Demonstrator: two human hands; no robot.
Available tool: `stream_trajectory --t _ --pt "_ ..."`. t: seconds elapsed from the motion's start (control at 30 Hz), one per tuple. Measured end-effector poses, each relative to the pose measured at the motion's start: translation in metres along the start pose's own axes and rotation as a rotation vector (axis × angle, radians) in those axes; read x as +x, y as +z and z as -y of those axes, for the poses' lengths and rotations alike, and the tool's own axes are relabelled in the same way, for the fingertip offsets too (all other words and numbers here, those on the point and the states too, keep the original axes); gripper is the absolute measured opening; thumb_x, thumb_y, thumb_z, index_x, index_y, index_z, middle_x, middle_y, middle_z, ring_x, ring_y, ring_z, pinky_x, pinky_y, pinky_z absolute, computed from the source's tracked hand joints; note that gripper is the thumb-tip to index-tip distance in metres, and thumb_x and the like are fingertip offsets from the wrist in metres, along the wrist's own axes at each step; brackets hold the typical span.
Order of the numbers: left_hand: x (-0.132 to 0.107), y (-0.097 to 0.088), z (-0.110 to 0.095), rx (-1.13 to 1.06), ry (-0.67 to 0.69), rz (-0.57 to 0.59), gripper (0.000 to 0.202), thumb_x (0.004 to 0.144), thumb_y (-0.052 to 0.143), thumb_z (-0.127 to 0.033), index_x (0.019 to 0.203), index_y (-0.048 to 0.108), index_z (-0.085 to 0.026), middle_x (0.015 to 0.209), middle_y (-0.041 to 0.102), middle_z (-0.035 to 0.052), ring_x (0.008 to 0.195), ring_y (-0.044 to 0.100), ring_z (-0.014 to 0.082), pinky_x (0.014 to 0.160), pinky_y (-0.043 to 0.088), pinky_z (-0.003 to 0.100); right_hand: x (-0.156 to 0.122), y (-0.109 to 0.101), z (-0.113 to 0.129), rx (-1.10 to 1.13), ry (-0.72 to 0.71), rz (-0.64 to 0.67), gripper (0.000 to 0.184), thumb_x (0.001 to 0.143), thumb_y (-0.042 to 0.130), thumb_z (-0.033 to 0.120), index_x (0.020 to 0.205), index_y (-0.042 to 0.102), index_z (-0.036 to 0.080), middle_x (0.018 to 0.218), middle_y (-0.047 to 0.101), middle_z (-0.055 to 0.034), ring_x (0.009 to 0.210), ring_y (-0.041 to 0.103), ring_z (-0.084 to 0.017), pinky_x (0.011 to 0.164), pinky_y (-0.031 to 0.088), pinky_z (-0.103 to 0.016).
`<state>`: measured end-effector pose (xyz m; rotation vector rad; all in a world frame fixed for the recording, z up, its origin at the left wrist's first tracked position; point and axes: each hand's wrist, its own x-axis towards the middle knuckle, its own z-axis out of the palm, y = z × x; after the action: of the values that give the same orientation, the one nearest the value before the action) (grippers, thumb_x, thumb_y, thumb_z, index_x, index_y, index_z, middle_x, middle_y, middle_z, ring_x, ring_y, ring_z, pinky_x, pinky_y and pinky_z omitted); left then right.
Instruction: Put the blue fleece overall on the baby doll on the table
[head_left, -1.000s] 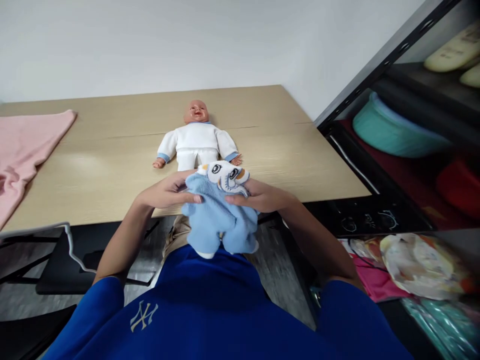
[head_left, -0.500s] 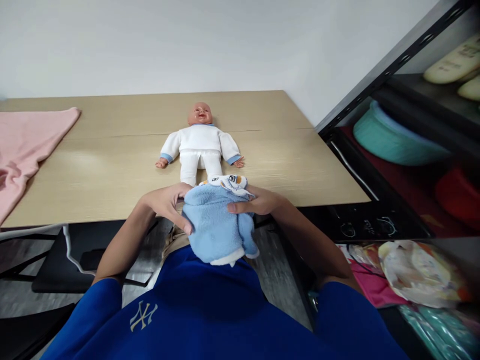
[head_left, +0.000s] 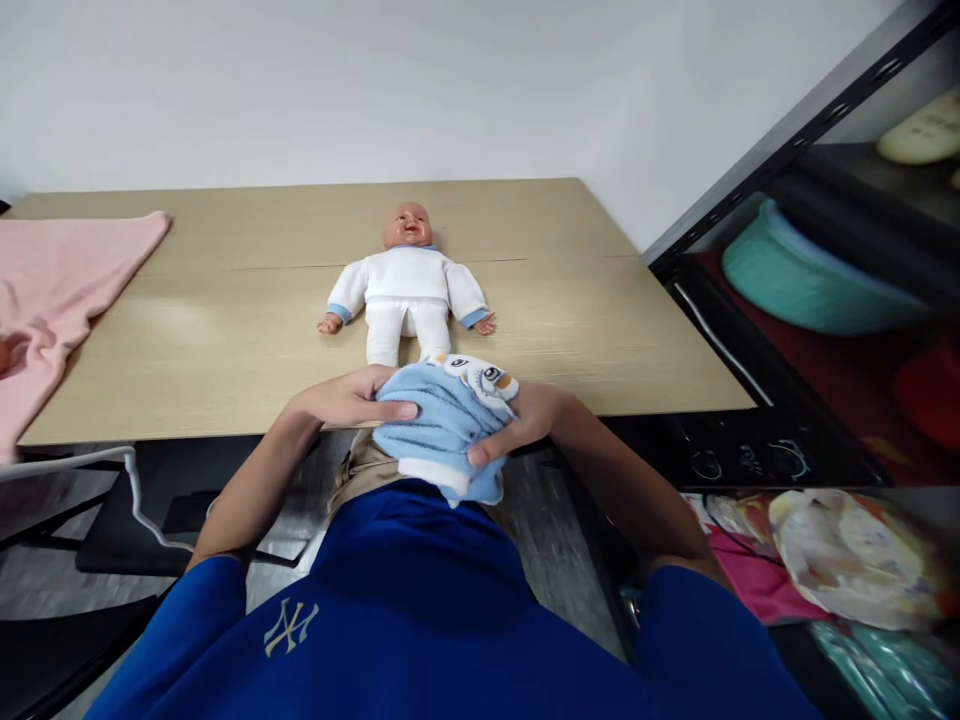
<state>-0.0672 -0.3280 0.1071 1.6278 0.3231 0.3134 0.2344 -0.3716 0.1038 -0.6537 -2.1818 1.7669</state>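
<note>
A light-blue fleece baby garment, bunched up, is held between my hands at the table's front edge. It has a white trim and a white patch with cartoon eyes and orange bits; I cannot tell which piece of clothing it is. My left hand grips its left side, thumb on top. On the right side my right hand is closed on it with the thumb pressed lower down; fingers underneath are hidden. Beyond it a baby doll in a white top with blue cuffs and white legs lies face up, its feet hidden behind the garment.
The wooden table backs onto a white wall. A pink cloth lies at its left end. To the right stands a dark shelf with a teal basin and a red item. A white cable hangs at the left front.
The garment has turned and creased in my hands, with the cartoon face showing more at the upper right. My left thumb has moved up and inward; my right thumb sits lower. The doll has stayed put.
</note>
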Motion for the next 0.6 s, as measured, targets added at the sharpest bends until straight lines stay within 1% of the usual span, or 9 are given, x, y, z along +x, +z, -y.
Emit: stream_trajectory --t 0.1,0.13,0.2,0.3,0.37,0.43,0.5,0.53,0.6 --pt "0.0 -0.002 0.007 -0.005 0.003 0.108 0.052 0.09 0.098 -0.066 0.09 0.082 -0.017 0.078 0.074 0.003 0.071 0.066 0.017 0.064 0.058 0.025 -0.004 0.002 -0.005 0.049 0.006 -0.122 0.074 0.095 0.092 0.072 0.148 0.081 0.021 0.146 0.085 -0.012 0.144 0.077 -0.031 0.131 0.059 -0.048" --pt "0.0 -0.002 0.009 -0.007 0.006 0.114 0.054 0.083 0.102 -0.066 0.084 0.08 -0.017 0.073 0.071 0.0016 0.067 0.062 0.0161 0.061 0.056 0.025 -0.004 0.003 -0.007 0.066 0.003 -0.17 0.078 0.093 0.093 0.074 0.15 0.08 0.021 0.149 0.083 -0.0123 0.147 0.075 -0.032 0.134 0.056 -0.05" --pt "-0.001 0.001 0.013 -0.02 -0.004 0.054 0.055 0.074 0.107 -0.065 0.084 0.08 -0.018 0.073 0.071 0.0015 0.067 0.063 0.017 0.064 0.058 0.027 -0.002 0.006 -0.011 0.101 -0.005 -0.24 0.086 0.089 0.095 0.077 0.152 0.078 0.021 0.153 0.081 -0.0133 0.152 0.072 -0.034 0.138 0.053 -0.053" --pt "-0.004 0.013 0.014 -0.033 -0.023 -0.147 0.051 0.076 0.106 -0.058 0.102 0.087 -0.018 0.09 0.082 0.0055 0.079 0.073 0.0204 0.079 0.067 0.033 0.006 0.015 -0.014 0.115 -0.042 -0.308 0.087 0.081 0.102 0.072 0.149 0.079 0.022 0.152 0.082 -0.0136 0.153 0.072 -0.037 0.136 0.055 -0.055" --pt "-0.007 0.023 0.016 -0.02 -0.041 -0.32 0.052 0.077 0.107 -0.05 0.112 0.087 -0.018 0.1 0.085 0.0071 0.087 0.076 0.0212 0.086 0.068 0.034 0.014 0.023 -0.013 0.074 -0.05 -0.416 0.077 0.085 0.102 0.063 0.146 0.08 0.023 0.152 0.083 -0.013 0.15 0.075 -0.037 0.135 0.057 -0.056" --pt "-0.008 0.033 0.02 -0.019 -0.108 -0.51 0.047 0.083 0.103 -0.05 0.112 0.086 -0.018 0.1 0.084 0.0069 0.086 0.075 0.0207 0.081 0.068 0.032 0.021 0.03 -0.014 0.011 -0.024 -0.595 0.057 0.095 0.094 0.054 0.14 0.082 0.023 0.149 0.085 -0.0134 0.143 0.079 -0.035 0.133 0.059 -0.057" --pt "-0.007 0.041 0.026 -0.022 -0.182 -0.672 0.039 0.092 0.093 -0.053 0.106 0.083 -0.018 0.091 0.08 0.0053 0.078 0.071 0.0195 0.069 0.064 0.03 0.028 0.034 -0.017 -0.059 0.024 -0.754 0.039 0.101 0.085 0.047 0.13 0.084 0.021 0.138 0.089 -0.0144 0.134 0.083 -0.036 0.127 0.063 -0.058" --pt "-0.005 0.043 0.03 -0.012 -0.198 -0.736 0.036 0.096 0.089 -0.053 0.102 0.082 -0.018 0.086 0.077 0.0043 0.073 0.068 0.0188 0.065 0.061 0.03 0.03 0.035 -0.019 -0.105 0.058 -0.805 0.032 0.101 0.083 0.044 0.123 0.085 0.021 0.131 0.091 -0.0145 0.129 0.085 -0.037 0.123 0.065 -0.058" --pt "0.0 0.044 0.036 0.043 -0.171 -0.826 0.031 0.097 0.084 -0.049 0.098 0.079 -0.019 0.081 0.073 0.0028 0.071 0.064 0.018 0.064 0.057 0.029 0.036 0.032 -0.025 -0.203 0.123 -0.849 0.022 0.099 0.082 0.039 0.112 0.085 0.021 0.118 0.092 -0.0145 0.118 0.087 -0.039 0.116 0.068 -0.058"
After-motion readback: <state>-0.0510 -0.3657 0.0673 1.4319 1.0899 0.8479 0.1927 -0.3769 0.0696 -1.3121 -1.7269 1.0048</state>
